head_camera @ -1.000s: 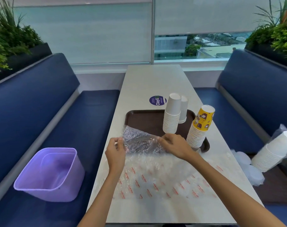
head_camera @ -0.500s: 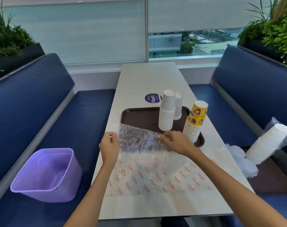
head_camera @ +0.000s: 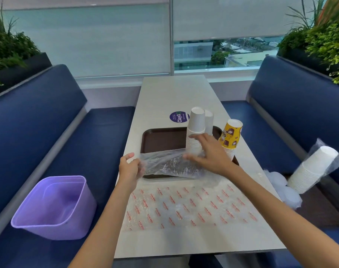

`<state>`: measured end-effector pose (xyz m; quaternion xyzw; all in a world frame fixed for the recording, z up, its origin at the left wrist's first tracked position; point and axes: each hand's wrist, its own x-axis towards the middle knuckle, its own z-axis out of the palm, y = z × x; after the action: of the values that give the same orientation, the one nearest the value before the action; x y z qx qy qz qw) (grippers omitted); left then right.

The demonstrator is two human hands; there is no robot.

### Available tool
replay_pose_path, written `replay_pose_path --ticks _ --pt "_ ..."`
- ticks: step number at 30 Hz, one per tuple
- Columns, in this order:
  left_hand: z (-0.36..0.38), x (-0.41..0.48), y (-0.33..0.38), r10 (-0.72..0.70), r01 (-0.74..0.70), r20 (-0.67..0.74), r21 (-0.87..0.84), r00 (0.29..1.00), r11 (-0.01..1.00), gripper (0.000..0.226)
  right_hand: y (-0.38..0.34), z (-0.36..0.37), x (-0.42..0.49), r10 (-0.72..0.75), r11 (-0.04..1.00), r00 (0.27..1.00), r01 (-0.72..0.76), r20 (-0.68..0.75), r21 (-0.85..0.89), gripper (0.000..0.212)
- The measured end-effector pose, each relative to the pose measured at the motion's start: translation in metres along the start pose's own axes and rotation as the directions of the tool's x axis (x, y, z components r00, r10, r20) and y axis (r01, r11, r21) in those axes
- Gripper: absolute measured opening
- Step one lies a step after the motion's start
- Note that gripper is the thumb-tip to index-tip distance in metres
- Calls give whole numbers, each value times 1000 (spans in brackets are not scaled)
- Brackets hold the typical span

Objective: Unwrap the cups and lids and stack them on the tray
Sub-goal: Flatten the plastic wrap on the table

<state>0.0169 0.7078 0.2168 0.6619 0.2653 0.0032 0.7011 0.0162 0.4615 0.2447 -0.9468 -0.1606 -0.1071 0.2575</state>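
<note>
A brown tray lies on the white table. On it stand two stacks of white cups and a stack of yellow printed cups. A clear plastic wrap with red print stretches from the tray's near edge across the table toward me. My left hand pinches the wrap's left edge. My right hand hovers over the wrap's far end with fingers spread, just in front of the white cups. A wrapped stack of white cups lies on the right bench beside clear lids.
A purple bin sits on the left blue bench. A round purple sticker is on the table beyond the tray. Planters line both bench backs and a window is at the far end.
My right hand has let go of the wrap and lifted toward the white cups with fingers spread. My left hand still holds the wrap, which is now raised over the tray's near edge.
</note>
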Motion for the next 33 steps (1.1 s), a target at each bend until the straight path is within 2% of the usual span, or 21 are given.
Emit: replay_pose_path --ticks 3,6,8,10,12,13,15,17,19,22,24,26,27,31,33 --pt "8 -7 9 -55 57 37 -53 998 997 42 -18 17 -16 -217 954 975 221 41 -203 98" --pt "8 -11 16 -83 88 59 -96 995 991 46 -17 36 -25 -327 861 942 264 -74 -435 88" --pt "6 -11 18 -103 108 49 -106 993 989 45 -11 38 -26 -349 883 904 229 -248 -410 70" --pt "3 -12 21 -124 129 39 -144 991 981 34 -5 32 -24 -332 923 860 211 -388 -322 47" --pt "1 -18 25 -142 152 59 -232 988 961 18 -1 22 -18 -293 946 854 194 -430 -259 28" --pt "1 -22 27 -135 149 71 -253 988 956 17 0 16 -14 -259 957 869 172 -422 -232 22" --pt "2 -25 31 -75 79 29 -204 997 976 31 1 1 -3 -173 980 900 116 -401 -162 11" --pt "4 -25 33 87 -96 -82 -109 993 989 34 -1 -16 9 -105 994 925 85 -366 -72 7" --pt "6 -27 36 303 -310 -171 -20 938 950 31 -6 -36 19 -59 997 949 69 -309 21 10" --pt "8 -36 43 597 -593 -112 64 795 802 26 -10 -63 33 19 993 990 -3 -139 119 8" --pt "11 -38 47 728 -724 -6 98 686 683 44 -10 -73 40 31 988 999 -27 -25 150 7" --pt "15 -38 48 777 -781 95 131 623 610 61 -10 -75 45 29 984 997 -42 75 174 7" --pt "18 -38 48 781 -790 126 150 612 595 59 -9 -75 46 27 979 991 -53 132 196 7" --pt "25 -37 44 799 -788 32 194 600 584 10 2 -67 42 11 904 920 -176 391 389 9" --pt "23 -35 41 787 -770 5 211 617 602 3 14 -58 38 25 883 891 -232 453 408 13"
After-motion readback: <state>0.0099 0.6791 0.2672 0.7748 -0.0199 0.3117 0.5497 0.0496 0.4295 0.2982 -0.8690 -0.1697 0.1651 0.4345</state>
